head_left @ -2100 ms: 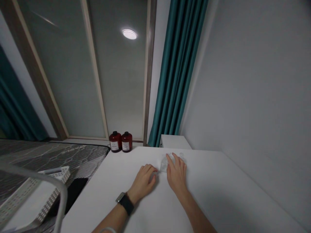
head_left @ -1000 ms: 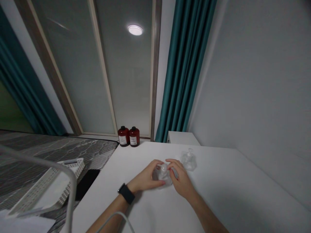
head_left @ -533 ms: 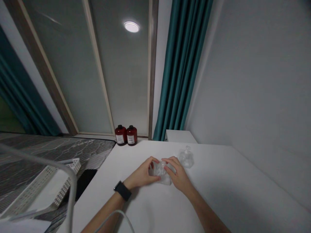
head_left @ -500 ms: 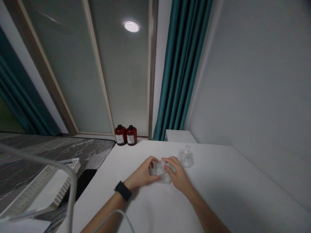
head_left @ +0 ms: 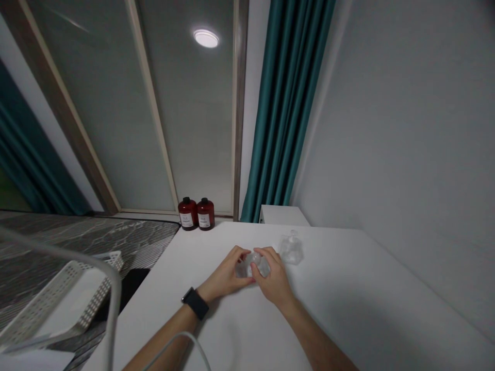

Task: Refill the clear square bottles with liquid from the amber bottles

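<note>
Both my hands meet over a small clear bottle (head_left: pixel 253 264) on the white table (head_left: pixel 348 309). My left hand (head_left: pixel 228 275), a dark watch on its wrist, curls its fingers round the bottle's left side. My right hand (head_left: pixel 274 281) wraps the bottle's right side and top, thumb pressed near the cap. A second clear bottle (head_left: pixel 291 249) stands upright on the table just beyond my right hand, untouched.
Two dark red bottles (head_left: pixel 196 214) stand on the sill by the window. A teal curtain (head_left: pixel 286 113) hangs behind. A white perforated basket (head_left: pixel 58 304) and a black flat object (head_left: pixel 124 293) lie on the grey bed at left. A small white cabinet (head_left: pixel 282 215) sits beyond the table.
My hands have closed in tighter round the clear bottle, the right hand now covering more of it. The second bottle has stayed where it was.
</note>
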{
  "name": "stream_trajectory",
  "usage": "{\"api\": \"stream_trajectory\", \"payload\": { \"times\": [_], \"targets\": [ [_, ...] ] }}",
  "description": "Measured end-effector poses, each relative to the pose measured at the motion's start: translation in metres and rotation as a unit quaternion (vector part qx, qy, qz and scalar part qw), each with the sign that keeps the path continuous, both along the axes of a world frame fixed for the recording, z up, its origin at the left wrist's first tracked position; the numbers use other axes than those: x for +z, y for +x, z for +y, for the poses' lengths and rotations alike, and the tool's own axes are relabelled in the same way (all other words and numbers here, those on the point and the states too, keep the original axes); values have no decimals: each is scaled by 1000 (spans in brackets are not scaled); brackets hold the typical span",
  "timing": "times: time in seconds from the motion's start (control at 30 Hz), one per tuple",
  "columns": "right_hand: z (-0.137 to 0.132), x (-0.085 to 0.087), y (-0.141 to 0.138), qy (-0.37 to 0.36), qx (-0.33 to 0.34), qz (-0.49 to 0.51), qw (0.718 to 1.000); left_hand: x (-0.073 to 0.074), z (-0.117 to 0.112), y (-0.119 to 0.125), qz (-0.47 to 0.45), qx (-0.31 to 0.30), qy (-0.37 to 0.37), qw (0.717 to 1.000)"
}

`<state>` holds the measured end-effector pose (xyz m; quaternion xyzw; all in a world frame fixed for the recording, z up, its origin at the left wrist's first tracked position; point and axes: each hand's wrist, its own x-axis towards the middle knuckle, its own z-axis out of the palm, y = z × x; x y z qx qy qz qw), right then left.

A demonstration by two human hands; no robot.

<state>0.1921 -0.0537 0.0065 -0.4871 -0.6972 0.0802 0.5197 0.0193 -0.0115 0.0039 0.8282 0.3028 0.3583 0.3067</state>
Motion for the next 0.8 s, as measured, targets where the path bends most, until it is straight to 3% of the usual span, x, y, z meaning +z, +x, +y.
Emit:
{"api": "stream_trajectory", "payload": {
  "times": [0.23,0.43,0.63,0.8],
  "targets": [
    [1,0,2,2,15,-15,1000,-1,2,-2,-14,-15,-19,1000],
    [0,2,11,24,41,-34,998,-6,4,-2,-6,20,-29,999],
    [9,9,60,102,-126,51,985,-3,1,-5,12,29,-2,999],
    [31,-4,110,66,-231,110,964,-4,5,-8,3,50,-16,999]
  ]
}}
